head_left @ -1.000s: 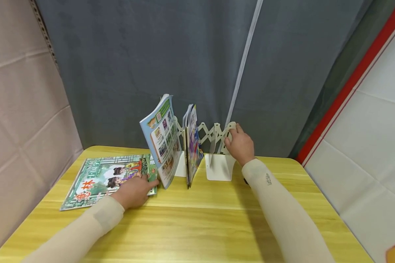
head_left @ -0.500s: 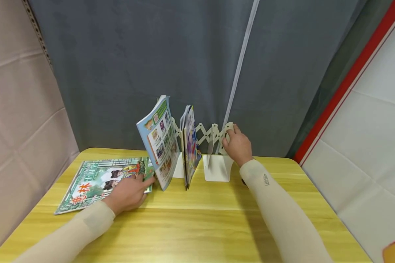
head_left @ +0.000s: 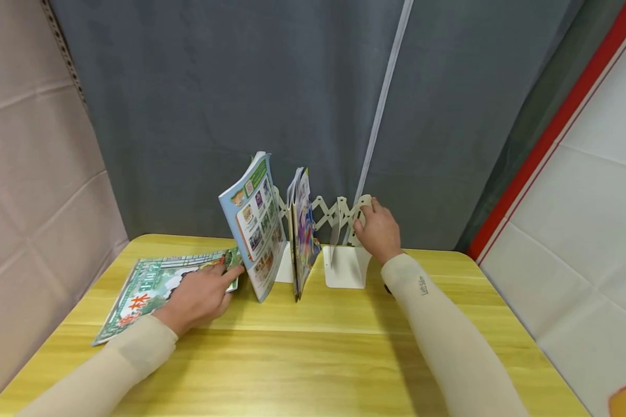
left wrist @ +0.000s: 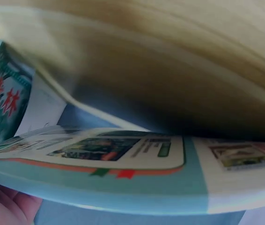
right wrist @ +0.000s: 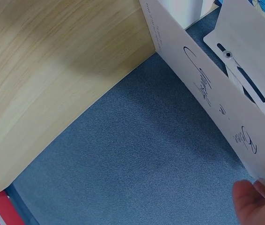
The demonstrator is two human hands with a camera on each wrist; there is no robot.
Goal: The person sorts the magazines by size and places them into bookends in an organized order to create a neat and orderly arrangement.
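Observation:
My left hand [head_left: 200,295] grips the right part of a green magazine [head_left: 127,295] on the table's left side, covering much of its pictured cover. In the left wrist view the green magazine [left wrist: 8,96] looks bent upward. Just right of that hand, a pale-blue magazine [head_left: 255,231] stands leaning in a white expandable bookend rack. A thinner magazine stack [head_left: 301,231] stands beside it. My right hand [head_left: 381,231] holds the upper edge of the rack's right end plate [head_left: 362,220]; the right wrist view shows fingertips [right wrist: 247,197] at this plate, which bears dark script.
The wooden table [head_left: 302,359] ends at a grey curtain [head_left: 229,87]. Zigzag white links [head_left: 323,213] join the rack's plates, and a white base plate [head_left: 346,272] lies flat near the right end. Pale panels flank both sides, the right one [head_left: 579,231] with red trim.
My left hand has drawn back to the left, and the green magazine has shifted slightly left and now looks tilted. The right hand keeps its place on the end plate.

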